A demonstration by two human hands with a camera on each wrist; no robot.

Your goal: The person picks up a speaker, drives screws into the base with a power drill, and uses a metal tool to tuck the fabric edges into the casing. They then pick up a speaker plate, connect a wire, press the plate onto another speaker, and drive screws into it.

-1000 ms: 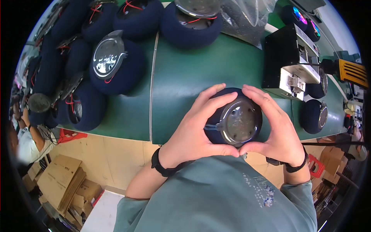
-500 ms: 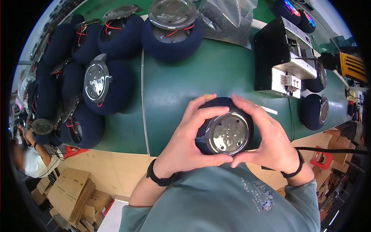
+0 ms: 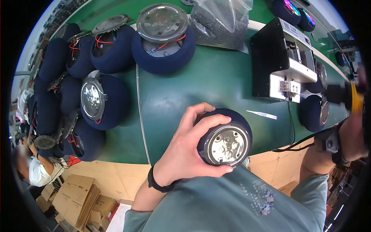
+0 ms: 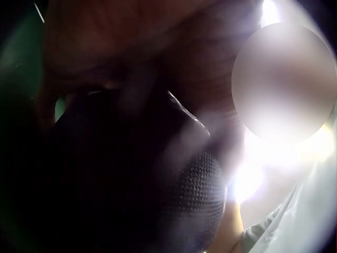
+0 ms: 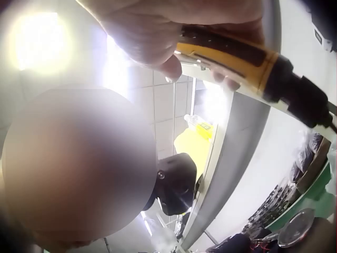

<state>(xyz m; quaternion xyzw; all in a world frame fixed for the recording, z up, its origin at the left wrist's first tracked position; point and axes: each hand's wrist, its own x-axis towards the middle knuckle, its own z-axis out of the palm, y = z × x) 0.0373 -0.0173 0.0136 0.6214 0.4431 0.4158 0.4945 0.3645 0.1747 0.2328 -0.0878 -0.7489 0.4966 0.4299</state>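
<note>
On the left of the counter (image 3: 177, 89), several dark blue cases (image 3: 114, 102) with loose discs and red wires stand in a group, well apart from the work. Next comes the left hand (image 3: 185, 145), half open in a wide curve, gripping the left side of one round case (image 3: 244, 121), with fingers over its far side and the thumb along its near side. This case sits at the counter's near edge, in front of the person's shirt; whether it rests on the wood or is held just above, I cannot tell. It is round, with no clear long axis; its shiny disc (image 3: 228, 146) faces up and a little toward the body. Beyond it to the right lies a white strip (image 3: 262, 115). At far right, the right hand (image 3: 352, 135) is closed round a yellow screwdriver (image 3: 356, 96), blurred. The tool's long axis runs roughly sideways, nose to the left. The case lies left of that hand and nearer the body, well apart; the left hand is the nearer one. That sideways gap, I judge, matters most.
</note>
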